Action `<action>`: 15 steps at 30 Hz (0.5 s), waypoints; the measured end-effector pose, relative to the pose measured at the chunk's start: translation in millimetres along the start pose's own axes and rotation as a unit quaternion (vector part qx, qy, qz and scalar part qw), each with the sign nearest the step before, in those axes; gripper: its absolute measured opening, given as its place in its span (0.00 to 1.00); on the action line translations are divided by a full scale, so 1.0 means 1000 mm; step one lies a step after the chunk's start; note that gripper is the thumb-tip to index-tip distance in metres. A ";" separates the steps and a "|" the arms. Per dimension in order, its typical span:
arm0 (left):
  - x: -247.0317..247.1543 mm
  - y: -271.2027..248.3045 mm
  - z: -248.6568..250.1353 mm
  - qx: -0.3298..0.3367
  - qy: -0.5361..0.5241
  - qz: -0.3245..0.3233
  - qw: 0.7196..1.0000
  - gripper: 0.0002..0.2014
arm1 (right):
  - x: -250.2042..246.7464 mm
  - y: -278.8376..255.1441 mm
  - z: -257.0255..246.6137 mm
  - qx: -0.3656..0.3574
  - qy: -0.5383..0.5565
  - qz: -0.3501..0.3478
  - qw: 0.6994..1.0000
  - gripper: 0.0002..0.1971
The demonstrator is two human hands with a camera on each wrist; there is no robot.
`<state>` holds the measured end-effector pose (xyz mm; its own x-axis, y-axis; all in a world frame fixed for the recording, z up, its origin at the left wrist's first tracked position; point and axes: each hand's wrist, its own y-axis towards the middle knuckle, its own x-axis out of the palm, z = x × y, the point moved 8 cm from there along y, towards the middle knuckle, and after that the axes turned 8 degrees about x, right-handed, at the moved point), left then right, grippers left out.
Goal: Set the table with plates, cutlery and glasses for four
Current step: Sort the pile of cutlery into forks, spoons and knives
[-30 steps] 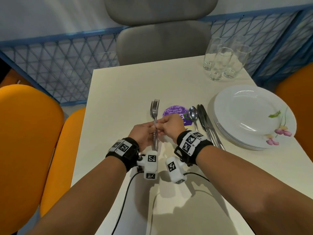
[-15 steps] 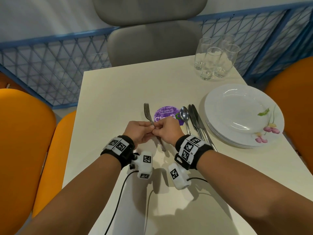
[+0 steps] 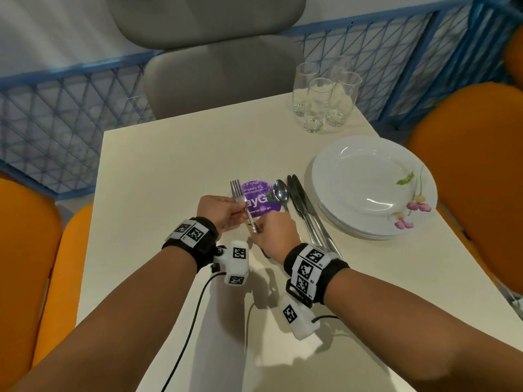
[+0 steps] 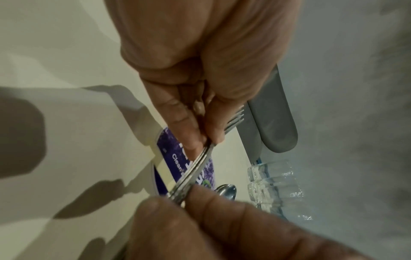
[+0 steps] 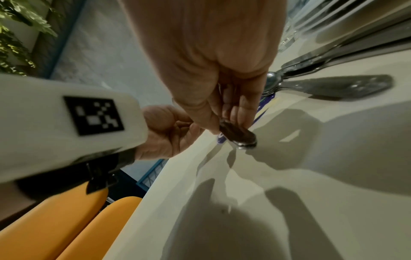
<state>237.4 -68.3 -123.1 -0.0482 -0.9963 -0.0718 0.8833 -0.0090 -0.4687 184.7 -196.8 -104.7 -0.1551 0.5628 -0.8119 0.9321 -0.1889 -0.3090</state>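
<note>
A small bundle of steel forks (image 3: 242,203) is held just above the cream table (image 3: 175,165), tines pointing away. My left hand (image 3: 239,206) pinches the bundle near the necks, and in the left wrist view its fingers (image 4: 189,126) close on the forks (image 4: 195,168). My right hand (image 3: 259,229) pinches the handle ends (image 5: 238,135). Spoons (image 3: 281,190) and knives (image 3: 305,210) lie just right of my hands. Beyond them is a stack of white flowered plates (image 3: 373,188). Several glasses (image 3: 319,100) stand at the far right corner.
A round purple sticker (image 3: 257,200) lies on the table under the forks. A grey chair (image 3: 220,77) stands at the far end, with orange chairs at the left (image 3: 25,250) and right (image 3: 475,154). Two cables (image 3: 192,315) run across the near table.
My hands have moved apart along the forks: the left now sits near the tines, the right at the handle ends. The bundle has swung so its tines point further left.
</note>
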 end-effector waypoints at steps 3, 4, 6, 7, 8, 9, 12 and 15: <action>0.016 0.004 0.000 -0.015 0.005 -0.019 1.000 0.03 | -0.003 -0.006 0.014 0.021 -0.013 0.010 1.000 0.07; 0.021 0.005 -0.001 -0.019 0.012 -0.023 0.999 0.04 | -0.004 -0.006 0.017 0.029 -0.016 0.012 0.999 0.06; 0.031 0.006 -0.002 -0.021 0.036 -0.030 0.999 0.03 | -0.006 -0.006 0.023 0.042 -0.023 0.015 0.999 0.05; 0.036 0.007 -0.003 -0.019 0.056 -0.034 0.998 0.03 | -0.006 -0.006 0.026 0.050 -0.026 0.014 0.998 0.05; 0.040 0.008 -0.003 -0.015 0.078 -0.039 0.996 0.03 | -0.007 -0.006 0.028 0.056 -0.027 0.013 0.998 0.04; 0.044 0.009 -0.003 -0.012 0.099 -0.044 0.994 0.04 | -0.008 -0.007 0.031 0.065 -0.027 0.011 0.997 0.03; 0.052 0.012 -0.002 -0.001 0.146 -0.049 0.988 0.07 | -0.011 -0.008 0.036 0.073 -0.033 0.005 0.997 0.03; 0.057 0.013 0.000 0.007 0.160 -0.043 0.986 0.09 | -0.011 -0.011 0.036 0.063 -0.055 -0.003 0.997 0.03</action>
<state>246.5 -125.0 -133.1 -0.2660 -0.9137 -0.3072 0.8754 -0.0955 -0.4739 164.7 -230.2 -110.6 -0.2023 0.4748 -0.8565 0.8838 -0.2883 -0.3685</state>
